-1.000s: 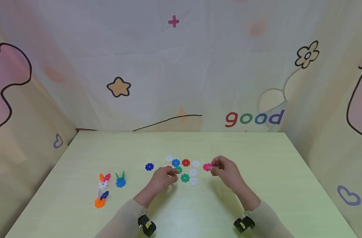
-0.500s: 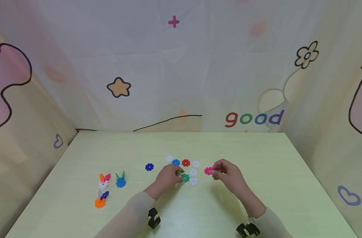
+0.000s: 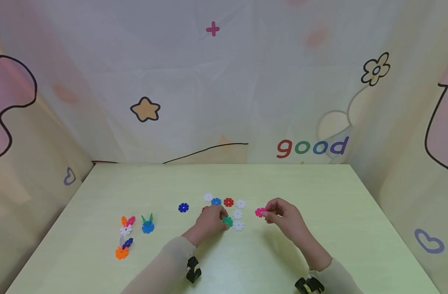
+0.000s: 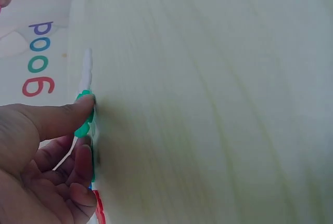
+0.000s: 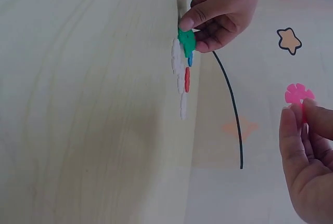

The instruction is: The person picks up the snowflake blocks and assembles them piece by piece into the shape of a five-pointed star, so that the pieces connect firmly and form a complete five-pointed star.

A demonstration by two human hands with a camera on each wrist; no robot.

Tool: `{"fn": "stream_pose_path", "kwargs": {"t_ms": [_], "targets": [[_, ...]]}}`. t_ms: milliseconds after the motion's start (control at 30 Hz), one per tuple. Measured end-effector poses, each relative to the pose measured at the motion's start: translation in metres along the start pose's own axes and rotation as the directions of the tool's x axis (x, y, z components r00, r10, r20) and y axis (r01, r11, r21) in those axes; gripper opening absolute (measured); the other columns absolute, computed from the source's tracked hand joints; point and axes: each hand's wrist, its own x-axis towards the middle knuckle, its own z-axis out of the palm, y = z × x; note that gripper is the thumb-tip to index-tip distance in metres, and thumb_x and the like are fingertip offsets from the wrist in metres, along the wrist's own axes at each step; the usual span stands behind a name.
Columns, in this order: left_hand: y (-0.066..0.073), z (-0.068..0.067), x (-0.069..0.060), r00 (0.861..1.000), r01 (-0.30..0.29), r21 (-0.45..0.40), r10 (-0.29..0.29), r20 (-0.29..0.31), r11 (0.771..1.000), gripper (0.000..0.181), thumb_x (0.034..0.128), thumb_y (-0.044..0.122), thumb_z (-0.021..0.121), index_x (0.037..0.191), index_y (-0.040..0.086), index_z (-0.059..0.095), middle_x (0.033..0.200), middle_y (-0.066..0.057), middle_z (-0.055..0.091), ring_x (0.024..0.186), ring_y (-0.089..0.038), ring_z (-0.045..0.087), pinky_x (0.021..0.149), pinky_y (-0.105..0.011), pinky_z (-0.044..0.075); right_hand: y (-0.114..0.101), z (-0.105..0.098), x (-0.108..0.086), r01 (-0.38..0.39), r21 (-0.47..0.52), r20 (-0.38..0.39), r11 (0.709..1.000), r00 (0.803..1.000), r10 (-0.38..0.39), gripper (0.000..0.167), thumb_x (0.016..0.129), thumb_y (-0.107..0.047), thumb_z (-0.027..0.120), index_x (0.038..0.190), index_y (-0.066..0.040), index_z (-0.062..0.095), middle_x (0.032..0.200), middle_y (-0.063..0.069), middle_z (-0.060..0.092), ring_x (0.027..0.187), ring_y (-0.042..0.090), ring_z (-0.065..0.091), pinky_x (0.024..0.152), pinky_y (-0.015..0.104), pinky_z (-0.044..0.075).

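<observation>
My right hand point(image 3: 285, 214) pinches a pink plastic snowflake disc point(image 3: 260, 212) between thumb and fingers, held up off the table at the right of the loose discs. With thumb and fingertips my left hand point(image 3: 210, 219) pinches a green snowflake disc point(image 3: 227, 221); in the right wrist view this green disc point(image 5: 187, 42) looks tilted. White discs point(image 3: 238, 225) lie just right of it. Behind the left hand are a light blue disc point(image 3: 216, 201), a red disc point(image 3: 229, 202) and another white disc point(image 3: 208, 197). The left hand partly hides a second red disc point(image 3: 204, 209).
A dark blue disc point(image 3: 183, 207) lies alone left of the group. Farther left are joined pieces: a blue disc with green ears point(image 3: 148, 227), a white disc with orange and pink ears point(image 3: 126, 230), and an orange one point(image 3: 122, 253). A printed curtain point(image 3: 172, 81) stands behind the table.
My left hand has moved right and taken hold of the green disc, tilting it. My right hand has come slightly nearer and to the right, still holding the pink disc.
</observation>
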Motion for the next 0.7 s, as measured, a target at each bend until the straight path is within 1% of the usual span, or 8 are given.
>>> {"fn": "stream_pose_path", "kwargs": {"t_ms": [167,267,333,367,433,500,600,700], "targets": [[-0.006,-0.003,-0.005,1.0,-0.008,-0.104,0.006,-0.016,0.995,0.021,0.0858,0.001,0.077,0.105,0.0,0.069,0.097,-0.011,0.068,0.089,-0.021,0.059,0.087,-0.039,0.057,0.001,-0.002,0.0,-0.01,0.013,0.0,1.0,1.0,0.01,0.016,0.095,-0.004,0.069,0.107,0.004,0.062,0.097,0.014,0.07,0.082,0.014,0.068,0.08,0.032,0.064],[-0.01,-0.006,-0.011,1.0,0.004,-0.187,-0.007,-0.017,0.982,0.023,0.0859,0.001,0.077,0.107,0.0,0.07,0.098,-0.011,0.069,0.089,-0.018,0.059,0.081,-0.032,0.056,0.0,0.0,-0.002,-0.021,0.038,-0.008,0.999,1.0,0.022,0.016,0.095,-0.003,0.069,0.107,0.004,0.062,0.097,0.015,0.07,0.083,0.014,0.067,0.08,0.031,0.064],[-0.011,-0.01,-0.017,1.0,0.03,-0.274,-0.031,0.003,0.961,0.024,0.0866,0.002,0.077,0.109,-0.001,0.071,0.097,-0.01,0.068,0.084,-0.017,0.058,0.073,-0.027,0.053,0.0,0.003,-0.004,-0.023,0.061,-0.018,0.998,1.0,0.025,0.016,0.095,-0.001,0.069,0.108,0.005,0.062,0.098,0.014,0.069,0.082,0.013,0.067,0.079,0.03,0.064],[-0.011,-0.012,-0.02,0.999,0.047,-0.321,-0.045,0.015,0.946,0.024,0.0873,0.004,0.077,0.11,-0.001,0.071,0.097,-0.011,0.068,0.082,-0.016,0.058,0.07,-0.025,0.052,0.0,0.005,-0.006,-0.024,0.076,-0.024,0.997,0.999,0.026,0.015,0.095,0.0,0.068,0.107,0.005,0.062,0.098,0.014,0.069,0.082,0.012,0.067,0.078,0.029,0.064],[-0.01,-0.016,-0.028,0.998,0.07,-0.404,-0.059,0.039,0.912,0.027,0.0887,0.006,0.077,0.113,-0.003,0.07,0.099,-0.012,0.07,0.08,-0.015,0.06,0.068,-0.024,0.053,-0.002,0.01,-0.01,-0.021,0.11,-0.031,0.994,0.999,0.025,0.014,0.094,0.002,0.067,0.107,0.005,0.061,0.098,0.014,0.069,0.081,0.011,0.067,0.077,0.027,0.063],[-0.007,-0.02,-0.037,0.996,0.088,-0.471,-0.067,0.063,0.878,0.029,0.0909,0.008,0.076,0.116,-0.004,0.068,0.1,-0.013,0.072,0.078,-0.015,0.063,0.069,-0.026,0.057,-0.003,0.015,-0.015,-0.011,0.14,-0.026,0.99,1.0,0.014,0.014,0.094,0.004,0.067,0.106,0.006,0.061,0.097,0.014,0.07,0.079,0.009,0.068,0.076,0.025,0.063],[-0.001,-0.025,-0.049,0.995,0.088,-0.522,-0.056,0.077,0.849,0.031,0.0937,0.011,0.073,0.12,-0.004,0.067,0.102,-0.013,0.074,0.08,-0.014,0.065,0.076,-0.028,0.061,-0.007,0.024,-0.023,-0.003,0.179,-0.017,0.984,1.0,0.007,0.012,0.094,0.003,0.067,0.104,0.005,0.061,0.095,0.013,0.069,0.077,0.008,0.067,0.076,0.022,0.062],[0.004,-0.029,-0.059,0.996,0.079,-0.56,-0.043,0.077,0.825,0.031,0.0961,0.012,0.07,0.122,-0.004,0.066,0.1,-0.013,0.075,0.078,-0.013,0.067,0.079,-0.03,0.063,-0.012,0.033,-0.03,-0.001,0.204,-0.015,0.979,1.0,0.004,0.012,0.094,0.001,0.068,0.103,0.004,0.061,0.095,0.012,0.069,0.077,0.007,0.066,0.076,0.02,0.061]]}}
